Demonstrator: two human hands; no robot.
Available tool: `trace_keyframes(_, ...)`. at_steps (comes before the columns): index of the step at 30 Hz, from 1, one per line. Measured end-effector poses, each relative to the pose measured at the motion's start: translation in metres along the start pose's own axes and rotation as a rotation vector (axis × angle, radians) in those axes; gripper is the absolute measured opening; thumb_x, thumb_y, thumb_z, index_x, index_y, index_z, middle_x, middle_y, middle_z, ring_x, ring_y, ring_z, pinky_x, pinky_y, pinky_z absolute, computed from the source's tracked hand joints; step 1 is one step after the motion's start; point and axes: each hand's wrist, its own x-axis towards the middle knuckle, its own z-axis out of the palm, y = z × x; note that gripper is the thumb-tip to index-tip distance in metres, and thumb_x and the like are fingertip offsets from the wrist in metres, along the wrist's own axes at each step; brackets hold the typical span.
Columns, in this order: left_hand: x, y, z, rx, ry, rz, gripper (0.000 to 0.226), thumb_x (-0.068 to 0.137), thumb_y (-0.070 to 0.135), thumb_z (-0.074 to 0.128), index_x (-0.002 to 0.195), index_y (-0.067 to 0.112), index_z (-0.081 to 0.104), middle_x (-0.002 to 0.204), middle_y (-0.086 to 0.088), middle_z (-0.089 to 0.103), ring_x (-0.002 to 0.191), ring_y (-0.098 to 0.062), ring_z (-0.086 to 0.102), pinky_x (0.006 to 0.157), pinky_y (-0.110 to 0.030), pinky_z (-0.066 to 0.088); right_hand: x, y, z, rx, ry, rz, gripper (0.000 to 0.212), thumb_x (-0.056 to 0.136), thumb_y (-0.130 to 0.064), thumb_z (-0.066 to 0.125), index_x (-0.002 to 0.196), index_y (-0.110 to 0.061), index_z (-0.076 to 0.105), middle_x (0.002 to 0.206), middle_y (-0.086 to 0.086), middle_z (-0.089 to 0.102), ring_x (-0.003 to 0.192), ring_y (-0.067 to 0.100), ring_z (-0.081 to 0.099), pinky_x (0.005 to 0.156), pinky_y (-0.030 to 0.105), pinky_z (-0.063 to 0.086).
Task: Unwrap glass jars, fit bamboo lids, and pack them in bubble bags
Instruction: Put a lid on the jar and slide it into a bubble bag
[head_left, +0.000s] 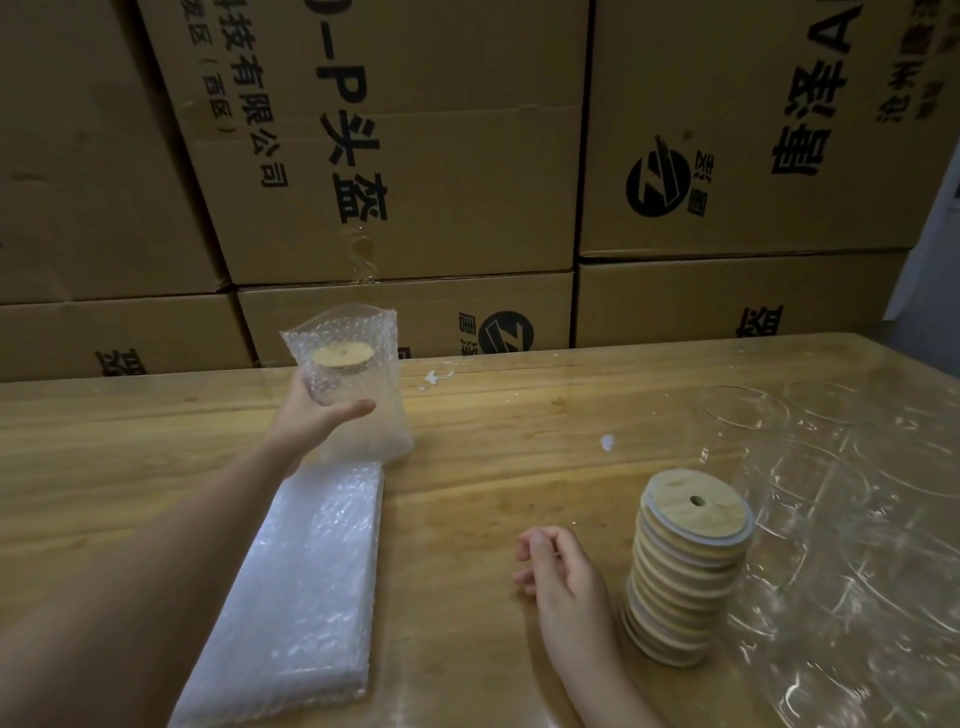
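A glass jar with a bamboo lid (343, 356) stands upright inside a bubble bag (358, 384) at the far left of the wooden table (498, 447). My left hand (317, 415) wraps around the bag's left side, thumb across its front. My right hand (558, 571) rests near the table's front, fingers loosely curled, holding nothing. Just right of it rises a tall stack of bamboo lids (685, 566), the top lid showing a straw hole. Bare glass jars (743, 410) in clear wrapping lie at the right.
A flat pile of bubble bags (306, 577) lies under my left forearm. Crinkled clear plastic film (857, 571) covers the table's right part. Stacked printed cardboard cartons (447, 171) form a wall right behind the table. Small white scraps (434, 378) dot the tabletop.
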Motion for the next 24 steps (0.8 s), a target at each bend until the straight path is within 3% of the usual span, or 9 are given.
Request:
trace_keyframes(2, 0.000, 0.000, -0.001, 0.009, 0.017, 0.001, 0.105, 0.062, 0.023, 0.088, 0.145, 0.018, 0.025, 0.122, 0.003, 0.048, 0.109, -0.018, 0.050, 0.082, -0.027, 0.045, 0.000, 0.000, 0.000, -0.002, -0.001, 0.000, 0.023, 0.097, -0.014, 0.048, 0.078, -0.020, 0.060, 0.072, -0.002, 0.065, 0.060, 0.005, 0.061, 0.070, 0.039, 0.049)
trace_keyframes(6, -0.002, -0.003, -0.004, 0.014, 0.029, -0.011, 0.109, 0.061, 0.027, 0.088, 0.148, 0.019, 0.022, 0.128, 0.000, 0.046, 0.114, -0.020, 0.047, 0.092, -0.035, 0.044, 0.000, 0.000, 0.000, -0.009, -0.005, 0.003, 0.022, 0.097, -0.016, 0.048, 0.079, -0.021, 0.061, 0.073, -0.002, 0.065, 0.061, 0.006, 0.061, 0.071, 0.040, 0.049)
trace_keyframes(13, -0.012, -0.001, -0.004, 0.015, -0.003, 0.011, 0.112, 0.056, 0.035, 0.085, 0.148, 0.021, 0.023, 0.139, -0.006, 0.047, 0.118, -0.022, 0.049, 0.093, -0.035, 0.043, 0.000, 0.001, 0.000, -0.011, -0.007, 0.007, 0.021, 0.097, -0.018, 0.049, 0.081, -0.021, 0.061, 0.073, -0.002, 0.065, 0.062, 0.008, 0.061, 0.071, 0.040, 0.049)
trace_keyframes(18, -0.022, 0.000, -0.003, 0.032, 0.001, 0.013, 0.108, 0.058, 0.038, 0.083, 0.147, 0.022, 0.024, 0.133, 0.000, 0.048, 0.109, -0.016, 0.050, 0.082, -0.025, 0.044, 0.000, 0.001, -0.001, -0.008, -0.009, 0.000, 0.021, 0.096, -0.016, 0.049, 0.080, -0.021, 0.061, 0.074, -0.003, 0.065, 0.063, 0.007, 0.061, 0.069, 0.036, 0.048)
trace_keyframes(21, -0.025, 0.000, -0.006, 0.063, 0.027, -0.010, 0.108, 0.059, 0.041, 0.082, 0.147, 0.021, 0.023, 0.141, -0.007, 0.046, 0.117, -0.023, 0.050, 0.092, -0.035, 0.044, 0.000, -0.001, -0.001, -0.001, -0.020, 0.000, 0.020, 0.097, -0.016, 0.048, 0.081, -0.020, 0.060, 0.075, -0.004, 0.064, 0.062, 0.006, 0.061, 0.068, 0.032, 0.048)
trace_keyframes(24, -0.033, 0.004, -0.010, 0.068, 0.019, -0.018, 0.106, 0.059, 0.045, 0.080, 0.146, 0.021, 0.023, 0.139, -0.009, 0.047, 0.113, -0.023, 0.052, 0.091, -0.038, 0.046, -0.001, -0.003, -0.002, -0.009, -0.028, 0.006, 0.021, 0.097, -0.017, 0.048, 0.081, -0.021, 0.060, 0.074, -0.003, 0.064, 0.064, 0.008, 0.061, 0.070, 0.036, 0.049)
